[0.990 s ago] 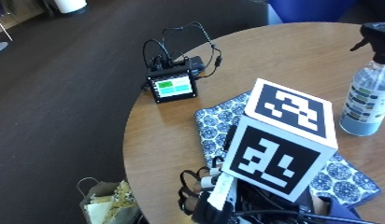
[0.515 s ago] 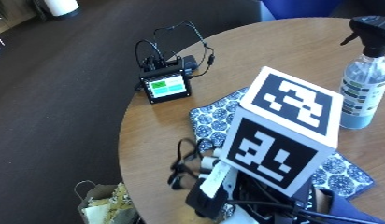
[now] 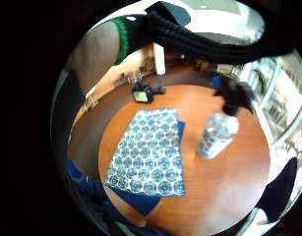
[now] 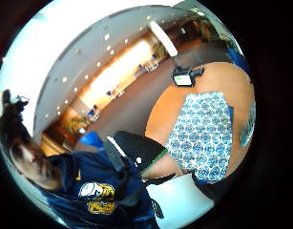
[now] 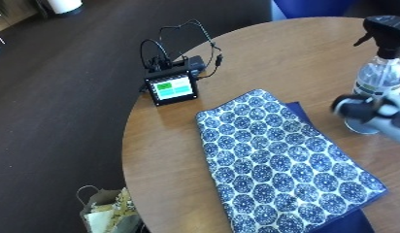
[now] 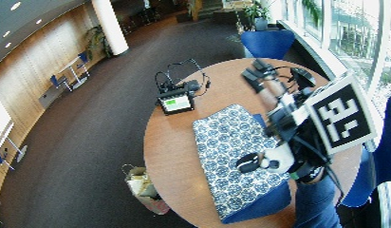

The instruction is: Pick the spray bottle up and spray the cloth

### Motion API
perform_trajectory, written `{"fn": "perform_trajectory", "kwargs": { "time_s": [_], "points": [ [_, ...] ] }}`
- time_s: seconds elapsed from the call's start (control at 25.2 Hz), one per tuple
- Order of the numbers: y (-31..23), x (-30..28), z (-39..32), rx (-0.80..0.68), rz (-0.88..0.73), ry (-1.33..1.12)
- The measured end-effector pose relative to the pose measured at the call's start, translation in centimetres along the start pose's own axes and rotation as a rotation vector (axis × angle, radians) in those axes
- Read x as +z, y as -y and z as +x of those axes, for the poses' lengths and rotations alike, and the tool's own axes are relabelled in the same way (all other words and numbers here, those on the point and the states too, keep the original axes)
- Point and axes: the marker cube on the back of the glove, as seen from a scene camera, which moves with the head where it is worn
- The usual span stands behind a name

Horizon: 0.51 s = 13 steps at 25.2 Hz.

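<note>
A clear spray bottle (image 5: 379,73) with a black trigger head stands upright on the round wooden table (image 5: 284,53), just beyond the far right edge of a blue-and-white patterned cloth (image 5: 277,165). The cloth lies flat on a dark blue layer. My gloved right hand (image 6: 293,135) hovers above the cloth's right side, close to the bottle, and holds nothing. From the little finger side the palm looks down on the cloth (image 3: 150,152) and the bottle (image 3: 217,135), which stand apart from it. A gloved finger stretches out along that view's edge.
A small screen device (image 5: 171,87) with black cables sits at the table's far left edge. A paper bag (image 5: 109,213) stands on the dark floor below the table edge. A blue chair (image 6: 268,42) is behind the table.
My hand has moved right, off the near part of the cloth and toward the bottle. The whole cloth now shows in the outside view.
</note>
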Motion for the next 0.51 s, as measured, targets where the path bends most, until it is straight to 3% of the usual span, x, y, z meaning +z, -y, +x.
{"fn": "perform_trajectory", "kwargs": {
  "time_s": [0.24, 0.51],
  "points": [
    [-2.1, -4.1, 8.4, 0.326, 0.243, 0.19],
    [-3.9, -0.6, 18.3, 0.554, 0.249, 0.448]
  ]
}}
